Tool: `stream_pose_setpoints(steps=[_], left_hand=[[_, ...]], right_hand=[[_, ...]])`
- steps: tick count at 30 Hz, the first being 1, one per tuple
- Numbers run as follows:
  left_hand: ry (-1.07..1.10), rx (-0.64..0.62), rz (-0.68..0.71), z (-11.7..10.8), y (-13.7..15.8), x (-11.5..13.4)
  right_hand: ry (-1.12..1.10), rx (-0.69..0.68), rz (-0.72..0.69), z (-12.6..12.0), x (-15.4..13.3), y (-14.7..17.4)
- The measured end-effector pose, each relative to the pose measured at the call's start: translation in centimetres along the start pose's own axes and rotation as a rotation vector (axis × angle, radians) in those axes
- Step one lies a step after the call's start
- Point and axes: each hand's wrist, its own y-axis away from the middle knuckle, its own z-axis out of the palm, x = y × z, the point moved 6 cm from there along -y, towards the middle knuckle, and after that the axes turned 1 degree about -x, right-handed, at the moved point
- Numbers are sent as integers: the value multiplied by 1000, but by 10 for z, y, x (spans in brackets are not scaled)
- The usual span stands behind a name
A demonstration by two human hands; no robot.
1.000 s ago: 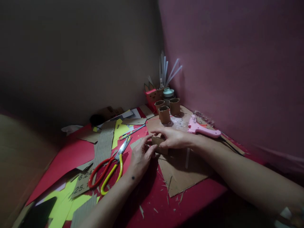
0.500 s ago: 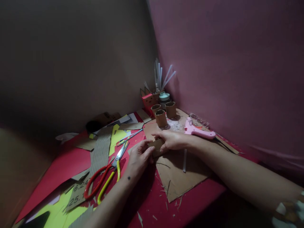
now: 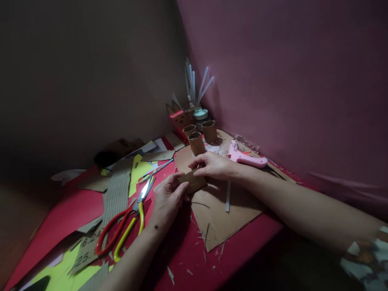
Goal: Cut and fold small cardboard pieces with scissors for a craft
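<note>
Between my two hands is a small brown cardboard piece, held low over a larger cardboard sheet. My left hand pinches its left end between thumb and fingers. At the piece's upper right, my right hand curls its fingers and thumb around the edge. Just behind my right hand stand three short cardboard tubes, the nearest tube almost touching the fingers. A clear glue stick lies on the sheet below my right forearm. Left of my left hand, large scissors with red and yellow handles rest partly open.
A pink glue gun lies beyond my right forearm, near the pink wall. At the back corner are a teal-lidded jar and a red cat-faced holder near upright glue sticks. Corrugated strips and yellow paper cover the left side.
The whole view has shifted, so everything sits farther left and slightly higher. My right fingers have lifted a little on the cardboard piece, showing more of its face. My left hand keeps its pinch.
</note>
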Motion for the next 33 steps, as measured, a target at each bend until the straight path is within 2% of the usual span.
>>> stream_pose_setpoints(steps=[10,13,20,24,33], left_hand=[[-116,-9,-2,-1,2,4],[-142,-1,10,-1,2,6],[-145,-2,28,2,0,4],[-155,30,27,1,2,6],[-102,71,16,-1,3,7]], right_hand=[[-421,77,135,-2,17,2],[-508,93,138,1,20,2],[-547,124,180,2,25,2],[-541,126,143,1,21,3],[-545,161,179,2,20,4]])
